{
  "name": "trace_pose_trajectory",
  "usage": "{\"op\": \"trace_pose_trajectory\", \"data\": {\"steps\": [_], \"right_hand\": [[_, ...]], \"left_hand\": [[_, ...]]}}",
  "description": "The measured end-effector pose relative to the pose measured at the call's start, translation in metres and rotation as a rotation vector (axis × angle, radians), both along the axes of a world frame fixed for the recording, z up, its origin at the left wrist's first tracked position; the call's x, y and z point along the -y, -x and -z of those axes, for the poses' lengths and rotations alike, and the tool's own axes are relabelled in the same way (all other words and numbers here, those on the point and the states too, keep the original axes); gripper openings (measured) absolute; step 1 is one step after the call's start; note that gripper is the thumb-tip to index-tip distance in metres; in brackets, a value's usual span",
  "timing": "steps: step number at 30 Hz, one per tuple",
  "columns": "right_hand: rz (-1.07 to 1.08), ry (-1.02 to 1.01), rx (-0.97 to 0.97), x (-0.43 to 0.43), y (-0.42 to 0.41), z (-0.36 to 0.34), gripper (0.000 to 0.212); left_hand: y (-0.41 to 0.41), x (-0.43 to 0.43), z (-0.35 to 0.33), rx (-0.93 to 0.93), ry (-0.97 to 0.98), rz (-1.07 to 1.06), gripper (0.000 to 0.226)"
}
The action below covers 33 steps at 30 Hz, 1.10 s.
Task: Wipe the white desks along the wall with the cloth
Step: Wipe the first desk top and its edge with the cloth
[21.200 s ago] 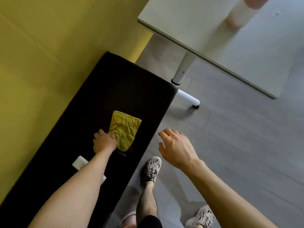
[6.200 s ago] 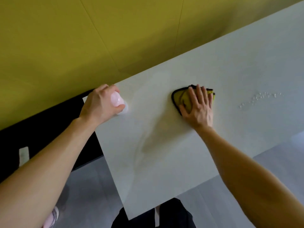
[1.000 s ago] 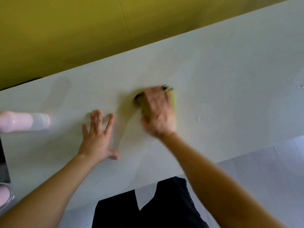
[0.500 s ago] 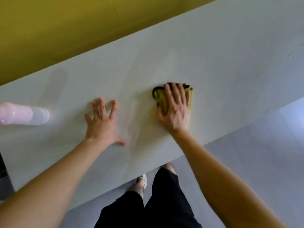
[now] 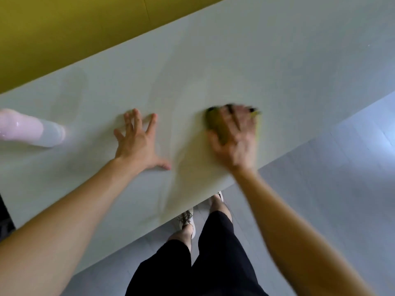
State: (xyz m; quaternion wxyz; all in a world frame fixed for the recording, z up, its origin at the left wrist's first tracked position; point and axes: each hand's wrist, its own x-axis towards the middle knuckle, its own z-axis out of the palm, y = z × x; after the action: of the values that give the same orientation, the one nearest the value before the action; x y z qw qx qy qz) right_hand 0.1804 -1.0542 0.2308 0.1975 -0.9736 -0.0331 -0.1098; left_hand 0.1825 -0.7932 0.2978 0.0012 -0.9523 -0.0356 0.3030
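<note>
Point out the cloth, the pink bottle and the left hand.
cloth [image 5: 214, 120]: head view, exposed left edge.
pink bottle [image 5: 19, 127]: head view, pink body.
left hand [image 5: 139, 144]: head view, back of hand.

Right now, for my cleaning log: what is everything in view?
desk: one, white, along the wall
cloth: one, yellow-green, on the desk under the right hand, blurred
bottle: one, pink with a clear end, on the desk at far left
wall: one, mustard yellow, behind the desk
floor: grey, on the desk's near side
left hand: flat on the desk, fingers spread
right hand: pressing the cloth, blurred
legs: two, in black
shoes: two, pale
</note>
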Motion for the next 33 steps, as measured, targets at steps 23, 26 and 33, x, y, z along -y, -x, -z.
{"op": "trace_pose_trajectory", "data": {"steps": [23,26,33], "right_hand": [[-0.565,0.087,-0.097,0.048,0.037,0.003,0.061],[0.052,0.076,-0.099,0.125,-0.023,0.003,0.064],[-0.549,0.054,-0.143,-0.002,0.054,-0.001,0.061]], "left_hand": [[0.048,-0.017,-0.003,-0.027,-0.056,0.199,0.180],[0.041,-0.011,-0.011,-0.038,-0.099,0.195,0.174],[-0.036,0.054,-0.045,-0.037,-0.125,0.232,0.114]]}}
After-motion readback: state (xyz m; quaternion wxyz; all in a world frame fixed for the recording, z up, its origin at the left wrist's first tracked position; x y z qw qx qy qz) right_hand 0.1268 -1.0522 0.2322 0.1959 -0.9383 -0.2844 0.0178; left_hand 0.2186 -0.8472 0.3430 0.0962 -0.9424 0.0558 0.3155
